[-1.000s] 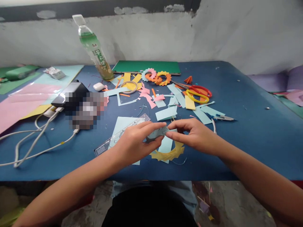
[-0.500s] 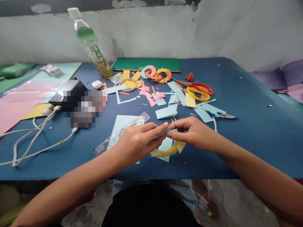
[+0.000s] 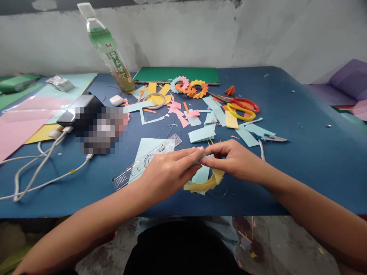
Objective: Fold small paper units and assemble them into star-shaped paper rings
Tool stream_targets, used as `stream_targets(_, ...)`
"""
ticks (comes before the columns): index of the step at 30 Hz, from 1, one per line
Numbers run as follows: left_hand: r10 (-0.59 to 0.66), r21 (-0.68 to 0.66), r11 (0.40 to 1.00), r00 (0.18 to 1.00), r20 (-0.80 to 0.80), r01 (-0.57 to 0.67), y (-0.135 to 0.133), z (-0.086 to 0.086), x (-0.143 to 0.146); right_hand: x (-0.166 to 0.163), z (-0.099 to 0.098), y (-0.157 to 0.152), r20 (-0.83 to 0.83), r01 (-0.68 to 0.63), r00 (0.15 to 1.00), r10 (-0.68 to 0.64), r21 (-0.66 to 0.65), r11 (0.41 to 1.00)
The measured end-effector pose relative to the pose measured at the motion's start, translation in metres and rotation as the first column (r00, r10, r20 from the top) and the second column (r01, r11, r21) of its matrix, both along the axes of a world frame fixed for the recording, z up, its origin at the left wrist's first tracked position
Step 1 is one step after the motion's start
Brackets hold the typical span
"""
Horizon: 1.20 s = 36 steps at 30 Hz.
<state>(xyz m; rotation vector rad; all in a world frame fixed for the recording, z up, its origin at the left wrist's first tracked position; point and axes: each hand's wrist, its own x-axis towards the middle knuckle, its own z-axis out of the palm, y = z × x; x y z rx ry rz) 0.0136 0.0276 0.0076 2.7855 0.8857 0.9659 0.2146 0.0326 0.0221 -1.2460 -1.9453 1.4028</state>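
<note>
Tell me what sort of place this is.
Probably a paper-craft worktable: a blue table strewn with cut paper scraps, scissors and a clear ruler, with folded paper rings at the back. Left hand and right hand pinch a light blue paper piece.

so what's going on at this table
A person at a blue table strewn with paper scraps pinches a small blue piece between the fingertips of the left hand and right hand, just above a yellow ring. A ruler lies by the left hand; scissors and more rings lie farther back.
</note>
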Motion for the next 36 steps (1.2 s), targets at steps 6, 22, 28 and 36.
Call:
stream_targets(6,-0.035,-0.040,0.999,0.999,-0.007,0.035,-0.001,0.002,0.000,0.003,0.000,0.003,-0.004,-0.072,0.997,0.072,-0.085,0.994)
stream_targets(22,-0.109,0.016,0.994,0.965,0.238,0.108,-0.001,0.021,-0.004,0.000,0.008,-0.014,-0.023,0.042,0.999,-0.037,0.749,0.662)
stream_targets(28,-0.249,0.170,0.961,0.953,0.175,0.219,-0.003,0.032,-0.009,0.006,0.006,-0.016,0.128,-0.119,0.992,-0.012,0.950,0.288)
stream_targets(36,-0.297,0.292,0.917,0.954,0.043,0.273,-0.005,0.039,-0.011,0.010,0.004,-0.024,0.193,-0.188,0.979,-0.065,0.980,0.071)
